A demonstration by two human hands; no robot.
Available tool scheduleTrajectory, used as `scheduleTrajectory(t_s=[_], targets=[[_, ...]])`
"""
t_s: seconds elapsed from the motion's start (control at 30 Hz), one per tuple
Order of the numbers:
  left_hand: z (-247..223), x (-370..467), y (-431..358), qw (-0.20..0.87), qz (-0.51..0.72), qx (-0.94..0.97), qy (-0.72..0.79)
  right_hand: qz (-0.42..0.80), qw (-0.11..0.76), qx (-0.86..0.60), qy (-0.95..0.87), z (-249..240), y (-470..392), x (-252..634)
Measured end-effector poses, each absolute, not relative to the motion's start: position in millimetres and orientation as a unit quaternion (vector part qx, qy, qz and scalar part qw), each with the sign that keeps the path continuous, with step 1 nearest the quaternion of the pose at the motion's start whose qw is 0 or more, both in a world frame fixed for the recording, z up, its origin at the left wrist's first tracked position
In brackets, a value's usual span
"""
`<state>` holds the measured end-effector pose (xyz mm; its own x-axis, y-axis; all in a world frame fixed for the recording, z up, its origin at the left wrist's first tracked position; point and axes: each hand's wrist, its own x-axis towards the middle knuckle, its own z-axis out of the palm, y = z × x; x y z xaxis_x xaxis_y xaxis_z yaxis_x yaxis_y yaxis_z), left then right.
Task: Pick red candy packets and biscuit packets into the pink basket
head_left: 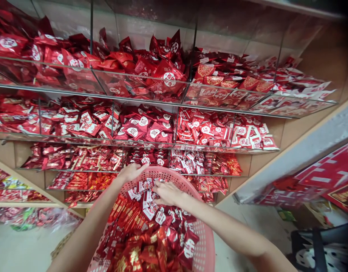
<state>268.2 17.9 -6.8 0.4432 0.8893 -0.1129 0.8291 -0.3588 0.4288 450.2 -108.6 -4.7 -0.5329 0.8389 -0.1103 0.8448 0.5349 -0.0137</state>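
A pink perforated plastic basket (203, 230) holds many small wrapped candies. My left hand (132, 172) is closed on its far rim, thumb on the near side of the hand and the other fingers mostly hidden. Inside, my right hand (168, 193) has its fingers curled down onto red-and-white candy packets (148, 200) near the far wall. Closer to me lie orange-red stick packets (125, 213), shiny red-and-gold candies (145, 255) and dark red packets with white round labels (189, 247).
Glass-fronted shelves (151, 100) full of red packets rise ahead, divided into compartments. The basket's far rim is close to the lower shelves. Red printed packaging (327, 162) stands at right, above a black bag (318, 245). Bagged goods (29, 219) sit low at left.
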Motion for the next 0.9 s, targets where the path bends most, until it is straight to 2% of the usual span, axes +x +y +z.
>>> scheduleTrajectory(t_s=[0.3,0.43,0.6,0.77,0.9], targets=[[-5,268,18,0.221,0.066,0.826,0.514,-0.025,0.015,0.498,0.867,-9,-112,449],[-4,268,18,0.232,0.069,0.825,0.511,-0.025,-0.059,0.514,0.855,11,-114,466],[-2,268,17,0.246,0.061,0.816,0.519,-0.011,-0.139,0.594,0.793,28,-94,530],[2,269,14,0.235,0.058,0.816,0.525,-0.044,-0.121,0.616,0.777,16,-66,601],[0,269,15,0.236,0.070,0.818,0.520,-0.060,-0.083,0.636,0.765,7,-55,619]])
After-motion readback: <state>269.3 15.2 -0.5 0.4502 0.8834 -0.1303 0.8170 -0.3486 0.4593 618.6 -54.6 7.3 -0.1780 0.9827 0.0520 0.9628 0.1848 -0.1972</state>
